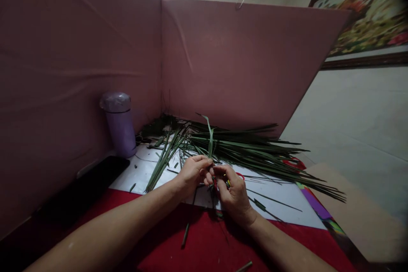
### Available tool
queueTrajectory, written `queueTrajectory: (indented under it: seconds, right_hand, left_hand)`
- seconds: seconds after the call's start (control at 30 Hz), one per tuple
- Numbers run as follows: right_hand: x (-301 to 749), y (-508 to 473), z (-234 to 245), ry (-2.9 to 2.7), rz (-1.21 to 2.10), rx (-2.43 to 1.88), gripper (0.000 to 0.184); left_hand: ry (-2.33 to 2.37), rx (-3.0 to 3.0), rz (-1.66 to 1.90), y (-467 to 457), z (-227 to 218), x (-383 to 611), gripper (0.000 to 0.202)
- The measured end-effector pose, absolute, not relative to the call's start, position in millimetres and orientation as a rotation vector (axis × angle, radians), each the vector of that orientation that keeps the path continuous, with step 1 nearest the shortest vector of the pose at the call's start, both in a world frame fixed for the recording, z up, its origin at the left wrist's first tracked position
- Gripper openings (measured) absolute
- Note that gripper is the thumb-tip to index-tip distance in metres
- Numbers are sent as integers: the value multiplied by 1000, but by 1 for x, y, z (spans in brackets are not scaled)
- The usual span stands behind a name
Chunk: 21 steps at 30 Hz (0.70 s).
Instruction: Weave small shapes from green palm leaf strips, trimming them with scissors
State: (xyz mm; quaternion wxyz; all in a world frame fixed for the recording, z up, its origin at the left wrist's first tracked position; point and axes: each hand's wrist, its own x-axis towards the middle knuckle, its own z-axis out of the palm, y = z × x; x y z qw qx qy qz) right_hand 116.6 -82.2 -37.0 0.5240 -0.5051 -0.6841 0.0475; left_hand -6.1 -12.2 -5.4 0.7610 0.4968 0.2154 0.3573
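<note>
My left hand point(195, 173) is closed in a pinch around the lower end of a long green leaf point(210, 140), whose narrow tip stands up and bends left. Fingertip to fingertip beside it, my right hand point(232, 193) is also closed, its fingers curled. What it pinches is too small and dark to make out. Around the right fingers show a red loop point(241, 176) and a bit of yellow; I cannot tell whether the hand holds them or they lie behind it. Both hands are above the front edge of a white sheet point(287, 206).
A large pile of long green leaves point(248, 146) lies behind my hands, and a smaller bundle point(167, 159) left of them. A purple tumbler point(122, 131) stands at the left near a dark flat object point(95, 182). Red cloth point(153, 229) covers the front; pink panels point(242, 63) enclose the back.
</note>
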Motion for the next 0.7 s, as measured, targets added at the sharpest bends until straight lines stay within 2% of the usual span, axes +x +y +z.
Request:
queueTrajectory:
  seconds: [0.3,0.7]
  right_hand:
    - [116,-82,-36,-1635,108,-1215,29]
    - [118,-80,-36,-1631,112,-1224,25]
  left_hand:
    - [489,1067,769,-11,-6,-6,13]
    - [493,1092,763,-9,-10,-4,15]
